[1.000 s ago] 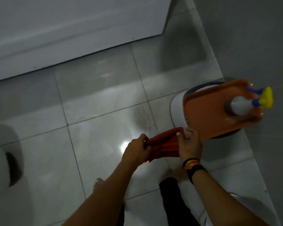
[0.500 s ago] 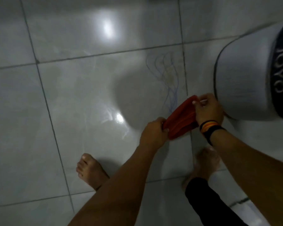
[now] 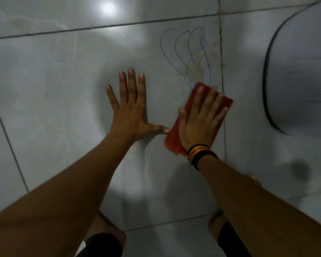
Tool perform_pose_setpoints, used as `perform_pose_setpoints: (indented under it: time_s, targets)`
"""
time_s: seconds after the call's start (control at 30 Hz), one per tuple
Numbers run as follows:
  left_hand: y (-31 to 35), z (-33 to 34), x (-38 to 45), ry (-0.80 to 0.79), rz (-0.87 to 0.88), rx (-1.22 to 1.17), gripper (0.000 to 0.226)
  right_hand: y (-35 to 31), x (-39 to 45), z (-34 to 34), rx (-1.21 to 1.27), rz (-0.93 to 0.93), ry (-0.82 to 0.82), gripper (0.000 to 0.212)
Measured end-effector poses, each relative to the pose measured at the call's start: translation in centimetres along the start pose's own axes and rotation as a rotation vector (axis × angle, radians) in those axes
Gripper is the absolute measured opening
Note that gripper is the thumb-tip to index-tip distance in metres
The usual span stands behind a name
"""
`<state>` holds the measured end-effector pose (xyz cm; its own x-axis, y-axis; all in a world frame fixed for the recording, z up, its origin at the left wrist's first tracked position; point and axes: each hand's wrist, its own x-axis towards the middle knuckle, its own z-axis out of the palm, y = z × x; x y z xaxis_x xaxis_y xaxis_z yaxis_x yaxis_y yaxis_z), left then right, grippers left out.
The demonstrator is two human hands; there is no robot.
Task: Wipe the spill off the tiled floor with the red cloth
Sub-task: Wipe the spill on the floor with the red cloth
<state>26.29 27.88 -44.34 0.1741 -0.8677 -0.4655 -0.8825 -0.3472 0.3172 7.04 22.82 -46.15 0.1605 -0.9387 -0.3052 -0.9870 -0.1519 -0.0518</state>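
Right hand (image 3: 200, 119) lies flat w/ fingers spread, pressing the folded red cloth (image 3: 174, 138) onto the tiled floor (image 3: 54, 80). The spill (image 3: 195, 60), yellowish w/ blue loops, sits just beyond its fingertips, prob. still unwiped. Left hand (image 3: 130, 112), empty & splayed beside the cloth, braces body weight.

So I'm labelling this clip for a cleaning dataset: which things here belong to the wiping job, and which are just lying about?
Part of the job:
red cloth
right hand, flat on the cloth
blue scribble and yellowish smear
tiled floor

Just there:
left hand, braced flat on the tile
white ribbed object
wristbands
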Motion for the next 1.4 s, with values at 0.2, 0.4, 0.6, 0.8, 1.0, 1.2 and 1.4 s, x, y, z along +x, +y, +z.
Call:
perform_pose_setpoints:
  time_s: [0.2,0.4,0.6,0.8,1.0,1.2,1.4]
  targets:
    - [0.0,-2.2,0.0,-0.093,0.002,-0.092,0.168,8.2,-10.2,1.3,-0.104,-0.418,-0.147,0.069]
    - [-0.5,-4.9,4.1,-0.058,-0.103,-0.160,0.183,6.7,0.2,-1.8,-0.032,0.025,-0.069,0.073]
    - [-1.0,-5.1,5.1,-0.154,-0.113,-0.164,0.186,-1.4,7.5,-1.6,-0.082,-0.212,0.088,0.069]
    - [-0.7,-6.5,5.2,-0.281,-0.148,-0.152,0.187,6.9,1.7,-2.7,-0.094,-0.459,-0.114,0.068]
    - [-1.0,-5.9,5.3,-0.271,-0.151,-0.138,0.188,0.2,13.8,-4.6,0.026,0.169,0.123,0.067]
    - [-0.6,-6.6,5.4,-0.298,-0.172,-0.145,0.185,-5.4,9.6,-3.2,-0.132,-0.668,-0.008,0.069]
    - [-0.6,-7.1,5.2,-0.336,-0.182,-0.153,0.185,2.7,10.3,-5.1,-0.055,-0.181,-0.045,0.065]
